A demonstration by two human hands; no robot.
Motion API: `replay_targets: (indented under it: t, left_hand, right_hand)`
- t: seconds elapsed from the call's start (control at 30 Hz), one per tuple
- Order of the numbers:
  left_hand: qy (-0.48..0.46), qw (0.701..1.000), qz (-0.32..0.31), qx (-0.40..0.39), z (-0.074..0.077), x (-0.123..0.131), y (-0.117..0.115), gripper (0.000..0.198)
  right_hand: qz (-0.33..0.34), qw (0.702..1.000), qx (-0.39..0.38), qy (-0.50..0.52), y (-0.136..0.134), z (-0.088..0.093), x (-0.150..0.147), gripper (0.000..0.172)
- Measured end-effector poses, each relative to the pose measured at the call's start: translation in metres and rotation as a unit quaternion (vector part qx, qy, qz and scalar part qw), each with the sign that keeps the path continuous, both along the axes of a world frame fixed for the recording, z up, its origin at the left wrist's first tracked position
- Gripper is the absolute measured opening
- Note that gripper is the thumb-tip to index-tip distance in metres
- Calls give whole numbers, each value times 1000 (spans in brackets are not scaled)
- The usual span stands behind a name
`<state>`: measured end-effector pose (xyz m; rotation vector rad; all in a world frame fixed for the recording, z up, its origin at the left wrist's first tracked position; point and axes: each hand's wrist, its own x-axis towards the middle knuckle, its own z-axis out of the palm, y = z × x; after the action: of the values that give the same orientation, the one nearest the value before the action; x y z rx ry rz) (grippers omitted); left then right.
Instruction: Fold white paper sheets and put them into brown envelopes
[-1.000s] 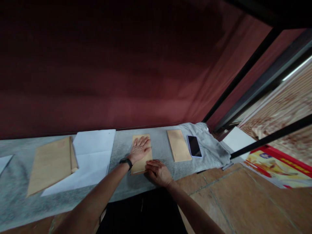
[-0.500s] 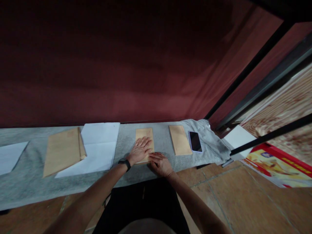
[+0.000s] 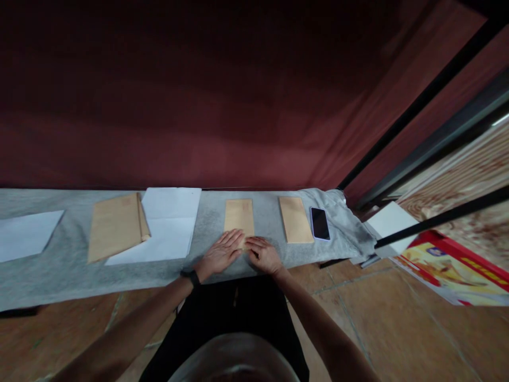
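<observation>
A small brown envelope lies flat on the grey cloth in front of me. My left hand, a black band on its wrist, lies flat with fingers stretched over the envelope's near left corner. My right hand rests beside it at the envelope's near right edge, fingers slightly bent and pressing down. Neither hand holds anything lifted.
A second small brown envelope and a dark phone lie to the right. White sheets and a larger brown envelope lie to the left, another white sheet further left. A dark red curtain hangs behind; tiled floor below.
My left hand has slid from the middle of the envelope back to its near edge. The right hand stayed at the near edge. The view has tilted and pulled back.
</observation>
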<state>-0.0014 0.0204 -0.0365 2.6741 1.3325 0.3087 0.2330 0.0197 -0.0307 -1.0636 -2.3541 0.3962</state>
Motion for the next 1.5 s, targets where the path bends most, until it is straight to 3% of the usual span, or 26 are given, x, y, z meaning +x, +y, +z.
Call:
replay_targets:
  t: [0.37, 0.7, 1.17, 1.3, 1.5]
  left_hand:
    - [-62, 996, 57, 36, -3, -8, -33, 49]
    - [-22, 997, 26, 62, 2, -7, -43, 43]
    - [32, 999, 6, 11, 38, 9, -5, 30]
    - [43, 999, 2, 0, 39, 15, 3, 28]
    - [24, 1000, -7, -1, 26, 13, 9, 34]
  right_hand:
    - [5, 1000, -6, 1, 1, -3, 1, 28]
    - [5, 1000, -6, 10, 0, -4, 1, 28]
    - [-5, 1000, -10, 25, -1, -5, 1, 28]
    - [-7, 1000, -15, 23, -1, -5, 1, 28]
    - [-2, 999, -15, 29, 0, -6, 1, 30]
